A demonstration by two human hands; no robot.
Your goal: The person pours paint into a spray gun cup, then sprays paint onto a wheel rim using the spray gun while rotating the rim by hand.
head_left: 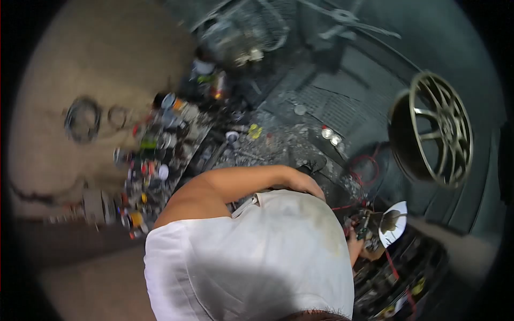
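Head view. White-shirted torso point(257, 251) fills the lower centre, a little dark hair at the bottom edge. The right hand point(355, 247) shows just past the shirt's right side, its fingers at a dark green and metallic object point(363, 224). That object is small, narrow and partly glossy, set among clutter right of the torso; its exact form is too blurred to tell. Right grip: at the object; cannot tell whether clenched around it. The left forearm crosses in front of the chest; the left hand point(309, 185) lies at the shirt's upper right edge, fingers largely hidden. Left grip: cannot tell.

Just right of the green object: a bright white curved piece point(394, 234) bearing a dark brown patch. Below and right, a dark heap of mixed items point(412, 262), with a red hose point(392, 265) running over its near part. A red loop point(366, 155) lies above.

Upper right: a bronze-grey multi-spoke wheel point(448, 127), tilted, well apart from both hands. Ahead of the torso, a speckled grey surface point(278, 152) carries a yellow item point(255, 131) and two shiny round pieces point(327, 132). Left: crowded bottles and cans point(155, 152), blurred; beyond, a coiled cable point(83, 119) against tan. Shirt and left forearm block the area between the hands.
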